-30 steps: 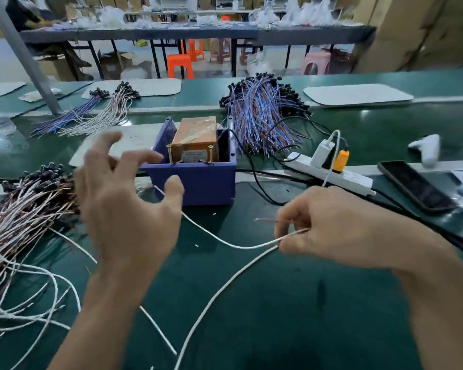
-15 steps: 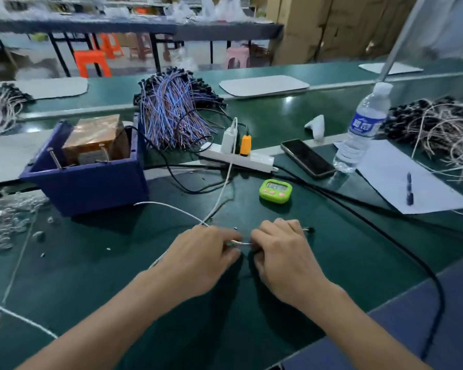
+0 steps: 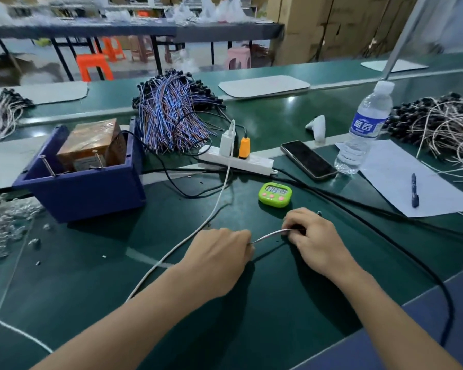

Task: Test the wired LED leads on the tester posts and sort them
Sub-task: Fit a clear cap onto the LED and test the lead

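My left hand (image 3: 219, 259) and my right hand (image 3: 314, 236) lie low on the green bench, knuckles up, each pinching one end of a thin white wired LED lead (image 3: 271, 233) stretched between them. The tester, a copper-wrapped block in a blue box (image 3: 91, 193), stands to the left with two metal posts (image 3: 46, 165) rising from it. A heap of white-wired leads with black heads (image 3: 444, 126) lies at the far right. A blue-and-brown bundle (image 3: 171, 121) lies behind the box.
A green timer (image 3: 275, 194) sits just beyond my hands. Behind it are a white power strip (image 3: 238, 160), a phone (image 3: 308, 160), a water bottle (image 3: 364, 129) and paper with a pen (image 3: 414, 190). Black cables (image 3: 385, 236) cross the bench on the right.
The view has swung right, away from the left lead pile. My hands came together low on the bench, and since half a second ago they have drawn apart along the lead.
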Available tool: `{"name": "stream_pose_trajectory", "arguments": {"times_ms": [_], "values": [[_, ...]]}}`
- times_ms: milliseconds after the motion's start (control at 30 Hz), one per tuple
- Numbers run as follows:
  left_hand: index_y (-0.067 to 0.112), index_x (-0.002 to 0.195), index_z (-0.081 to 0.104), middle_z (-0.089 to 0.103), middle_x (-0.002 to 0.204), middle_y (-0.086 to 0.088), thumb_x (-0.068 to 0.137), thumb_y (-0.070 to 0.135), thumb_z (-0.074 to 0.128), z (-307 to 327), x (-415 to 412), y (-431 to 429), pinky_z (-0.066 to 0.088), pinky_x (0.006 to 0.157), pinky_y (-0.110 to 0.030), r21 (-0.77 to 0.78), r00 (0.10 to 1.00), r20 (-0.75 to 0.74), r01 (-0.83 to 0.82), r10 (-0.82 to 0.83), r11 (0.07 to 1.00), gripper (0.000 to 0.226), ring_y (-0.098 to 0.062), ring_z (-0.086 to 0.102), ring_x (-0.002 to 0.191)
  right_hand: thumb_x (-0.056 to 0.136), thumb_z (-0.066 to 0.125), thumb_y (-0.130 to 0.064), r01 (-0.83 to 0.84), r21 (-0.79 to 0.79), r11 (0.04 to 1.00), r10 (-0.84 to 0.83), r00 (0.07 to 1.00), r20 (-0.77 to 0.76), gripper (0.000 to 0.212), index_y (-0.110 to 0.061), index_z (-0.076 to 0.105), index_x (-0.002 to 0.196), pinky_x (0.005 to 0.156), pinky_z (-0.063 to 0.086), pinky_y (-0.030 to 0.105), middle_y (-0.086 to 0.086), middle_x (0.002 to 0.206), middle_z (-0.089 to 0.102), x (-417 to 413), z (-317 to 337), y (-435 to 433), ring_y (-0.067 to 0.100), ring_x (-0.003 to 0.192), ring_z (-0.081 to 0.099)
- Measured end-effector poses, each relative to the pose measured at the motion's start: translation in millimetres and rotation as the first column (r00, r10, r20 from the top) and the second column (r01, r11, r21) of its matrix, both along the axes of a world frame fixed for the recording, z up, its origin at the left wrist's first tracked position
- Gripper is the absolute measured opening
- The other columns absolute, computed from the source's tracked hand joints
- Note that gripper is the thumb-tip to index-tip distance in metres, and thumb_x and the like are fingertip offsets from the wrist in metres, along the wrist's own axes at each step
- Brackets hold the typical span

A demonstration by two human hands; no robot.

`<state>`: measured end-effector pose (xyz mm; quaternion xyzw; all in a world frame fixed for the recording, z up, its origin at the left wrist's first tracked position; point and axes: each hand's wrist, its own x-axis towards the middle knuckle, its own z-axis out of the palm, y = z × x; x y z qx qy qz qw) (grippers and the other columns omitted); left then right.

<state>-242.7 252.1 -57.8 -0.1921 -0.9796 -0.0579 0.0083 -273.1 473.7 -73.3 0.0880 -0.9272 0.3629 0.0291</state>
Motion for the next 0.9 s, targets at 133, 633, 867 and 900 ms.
{"name": "stream_pose_trajectory", "arguments": {"times_ms": [133, 633, 867, 900], "values": [[0.032, 0.094, 0.055, 0.064, 0.079, 0.008, 0.103, 0.04, 0.047, 1.5, 3.6, -7.8, 0.034, 0.062, -0.035, 0.193, 0.99, 0.123, -0.086, 0.063, 0.977, 0.014, -0.021, 0.056, 0.078, 0.082, 0.058, 0.009, 0.173, 0.074, 0.982, -0.169, 0.984, -0.061, 0.033, -0.021, 0.065, 0.072, 0.072, 0.034, 0.012, -0.007, 0.088, 0.064, -8.7, -0.8, 10.3, 0.011, 0.085, 0.056], [0.027, 0.097, 0.073, 0.063, 0.091, 0.009, 0.097, 0.023, 0.047, -11.1, 7.5, -1.2, 0.051, 0.067, -0.037, 0.276, 0.999, -0.044, 0.036, -0.025, 0.961, 0.026, -0.017, 0.062, 0.084, 0.081, 0.045, 0.003, -0.215, 0.558, 0.802, -0.064, 0.897, 0.438, 0.081, -0.049, 0.049, 0.143, 0.038, 0.038, 0.017, 0.007, 0.133, 0.058, -45.0, 88.8, -14.8, 0.014, 0.069, 0.062], [0.033, 0.09, 0.076, 0.068, 0.087, 0.01, 0.092, 0.032, 0.062, -10.4, 4.4, -5.0, 0.035, 0.059, -0.028, 0.284, 0.992, -0.125, 0.052, -0.017, 0.957, 0.014, -0.013, 0.063, 0.086, 0.081, 0.061, -0.003, -0.013, 0.405, 0.914, -0.084, 0.972, 0.219, 0.066, -0.049, 0.062, 0.128, 0.068, 0.053, 0.024, -0.001, 0.131, 0.062, -45.3, 81.4, -8.4, 0.019, 0.088, 0.071], [0.032, 0.09, 0.076, 0.07, 0.088, 0.01, 0.091, 0.031, 0.063, -10.0, 5.2, -0.1, 0.039, 0.06, -0.029, 0.305, 0.993, -0.114, 0.046, -0.011, 0.951, 0.014, -0.013, 0.063, 0.086, 0.084, 0.066, -0.011, 0.046, 0.387, 0.921, -0.103, 0.986, 0.128, 0.062, -0.042, 0.057, 0.137, 0.082, 0.049, 0.025, 0.002, 0.138, 0.061, -52.7, 75.6, -17.8, 0.023, 0.107, 0.067]]}}
